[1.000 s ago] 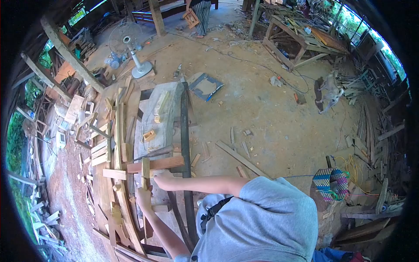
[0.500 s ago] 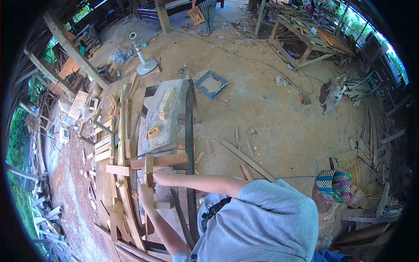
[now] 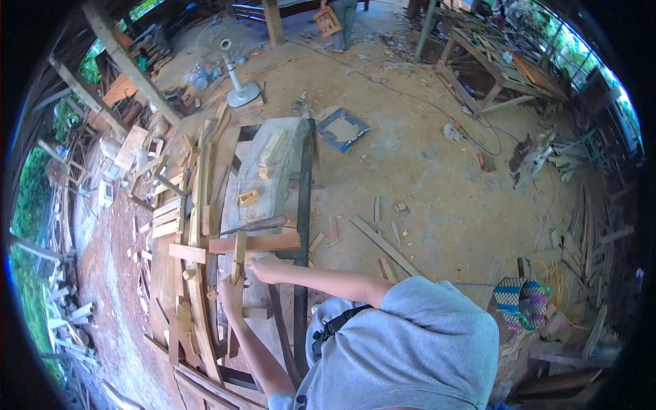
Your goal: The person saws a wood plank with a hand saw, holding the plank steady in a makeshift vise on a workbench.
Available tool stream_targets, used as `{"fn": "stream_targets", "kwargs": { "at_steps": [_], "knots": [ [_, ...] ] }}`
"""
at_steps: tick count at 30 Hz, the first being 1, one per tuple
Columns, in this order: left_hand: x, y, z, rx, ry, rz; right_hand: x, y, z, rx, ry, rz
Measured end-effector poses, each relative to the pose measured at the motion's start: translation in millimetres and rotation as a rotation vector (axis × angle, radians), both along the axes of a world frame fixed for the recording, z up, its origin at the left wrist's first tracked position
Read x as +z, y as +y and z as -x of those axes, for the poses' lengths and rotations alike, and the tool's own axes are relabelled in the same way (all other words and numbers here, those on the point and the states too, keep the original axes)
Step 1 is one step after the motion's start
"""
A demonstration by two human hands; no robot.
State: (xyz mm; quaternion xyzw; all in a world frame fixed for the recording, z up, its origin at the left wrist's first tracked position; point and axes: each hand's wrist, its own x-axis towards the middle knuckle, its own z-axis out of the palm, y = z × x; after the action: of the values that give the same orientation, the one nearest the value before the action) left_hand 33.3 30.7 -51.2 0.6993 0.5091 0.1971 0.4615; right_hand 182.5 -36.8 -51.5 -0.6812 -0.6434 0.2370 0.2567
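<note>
A short pale wooden strip (image 3: 239,254) crosses over a reddish-brown plank (image 3: 273,242) on the narrow workbench (image 3: 256,167). My left hand (image 3: 231,292) is closed around the strip's near end. Close to the strip's right side, just below the plank, my right hand (image 3: 265,269) has its fingers drawn together. Whatever they may hold is hidden. A pale flat board (image 3: 186,253) lies left of the plank, and a small wood block (image 3: 257,312) sits below my hands.
Long timbers (image 3: 198,328) run along the bench's left side. A small wooden box-like piece (image 3: 248,197) and pale sticks (image 3: 273,152) lie on the far bench. Beyond are a standing fan (image 3: 242,94), a blue-edged flat panel (image 3: 343,130) and a person (image 3: 342,24) holding a wooden frame. A woven basket (image 3: 519,301) stands right.
My right hand has shifted slightly away from the strip, to its right and up beside the plank. My left hand stays at the strip's near end. The whole view has shifted a little.
</note>
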Motion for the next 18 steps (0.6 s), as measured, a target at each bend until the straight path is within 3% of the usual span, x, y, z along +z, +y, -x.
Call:
{"fn": "stream_targets", "kwargs": {
  "at_steps": [1,3,9,11,13,18],
  "knots": [
    [2.2,-0.3,0.9,0.019,-0.002,0.0,8.5,-3.7,-1.8,-0.029,0.057,0.036],
    [9.2,1.6,0.6,-0.135,0.379,-0.146,19.9,-6.1,-3.9,0.003,0.027,0.044],
    [8.2,0.9,0.1,-0.143,0.365,-0.262,23.0,13.1,1.3,-0.007,-0.052,0.103],
    [23.4,-7.9,-3.9,-0.183,0.507,-0.418,25.8,18.1,3.7,-0.004,-0.069,0.161],
    [26.1,-8.5,-4.8,-0.172,0.461,-0.356,24.1,22.1,8.5,-0.098,-0.024,0.117],
    [20.4,-5.8,-2.4,-0.123,0.393,-0.224,17.6,24.3,4.7,-0.016,-0.029,0.092]
  ]
}}
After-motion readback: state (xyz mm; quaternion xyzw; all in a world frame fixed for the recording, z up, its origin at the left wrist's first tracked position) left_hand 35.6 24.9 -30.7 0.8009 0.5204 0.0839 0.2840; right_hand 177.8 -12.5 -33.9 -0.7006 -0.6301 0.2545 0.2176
